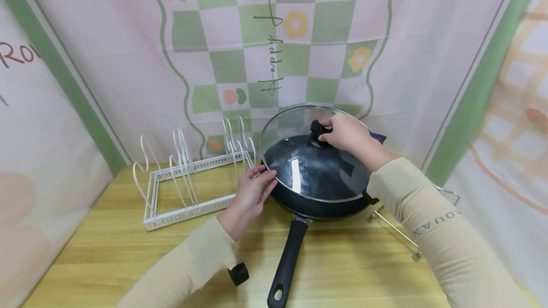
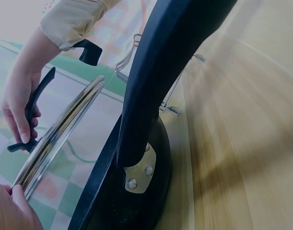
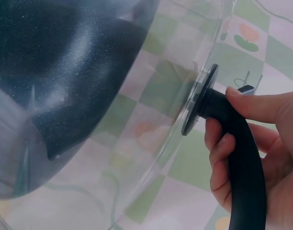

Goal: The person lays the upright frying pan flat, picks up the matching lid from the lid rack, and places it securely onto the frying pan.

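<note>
My right hand grips the black handle of a clear glass lid with a metal rim. At the lid's near left edge, my left hand pinches the rim between thumb and fingers. The lid is tilted above a black frying pan, and the left wrist view shows a gap between its rim and the pan. The pan sits on the wooden table, its long black handle pointing towards me. Through the glass, the pan's dark inside shows.
A white rack with upright wire loops stands to the left of the pan on the wooden table. A metal wire stand is partly hidden behind the right sleeve. A printed cloth hangs close behind the pan.
</note>
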Action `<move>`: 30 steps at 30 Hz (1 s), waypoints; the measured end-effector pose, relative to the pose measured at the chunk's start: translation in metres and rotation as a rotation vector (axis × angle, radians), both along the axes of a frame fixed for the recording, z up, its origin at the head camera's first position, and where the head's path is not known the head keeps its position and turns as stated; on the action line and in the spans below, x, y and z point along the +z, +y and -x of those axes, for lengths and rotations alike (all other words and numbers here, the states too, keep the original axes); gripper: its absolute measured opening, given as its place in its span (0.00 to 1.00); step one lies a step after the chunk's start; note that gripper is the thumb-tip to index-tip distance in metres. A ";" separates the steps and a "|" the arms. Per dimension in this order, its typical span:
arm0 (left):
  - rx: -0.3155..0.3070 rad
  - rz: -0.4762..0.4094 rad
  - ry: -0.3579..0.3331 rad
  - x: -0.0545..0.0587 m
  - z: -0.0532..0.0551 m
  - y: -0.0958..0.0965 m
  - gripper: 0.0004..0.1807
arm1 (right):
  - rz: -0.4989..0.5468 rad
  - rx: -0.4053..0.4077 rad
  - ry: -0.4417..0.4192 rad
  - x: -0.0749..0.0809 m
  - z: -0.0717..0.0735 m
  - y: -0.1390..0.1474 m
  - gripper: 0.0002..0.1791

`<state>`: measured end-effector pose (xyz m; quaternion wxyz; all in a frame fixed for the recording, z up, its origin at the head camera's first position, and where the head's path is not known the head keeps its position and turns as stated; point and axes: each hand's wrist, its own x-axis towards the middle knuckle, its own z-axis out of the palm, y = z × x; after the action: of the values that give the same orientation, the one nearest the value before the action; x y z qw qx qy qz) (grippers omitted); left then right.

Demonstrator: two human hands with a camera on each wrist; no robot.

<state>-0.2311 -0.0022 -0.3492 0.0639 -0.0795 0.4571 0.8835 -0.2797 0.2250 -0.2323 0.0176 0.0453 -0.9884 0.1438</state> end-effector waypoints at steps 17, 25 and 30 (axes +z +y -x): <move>-0.002 0.011 0.013 -0.001 -0.002 -0.003 0.18 | 0.017 -0.008 -0.044 -0.004 -0.001 -0.003 0.28; 0.002 0.029 -0.003 -0.003 0.000 -0.002 0.18 | -0.002 -0.004 -0.042 -0.008 -0.001 -0.001 0.28; 0.006 0.039 -0.007 -0.005 -0.001 -0.003 0.16 | -0.011 -0.001 -0.033 -0.011 -0.001 -0.002 0.28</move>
<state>-0.2298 -0.0049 -0.3540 0.0614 -0.0853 0.4736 0.8744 -0.2783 0.2232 -0.2437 0.0012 0.0423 -0.9894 0.1392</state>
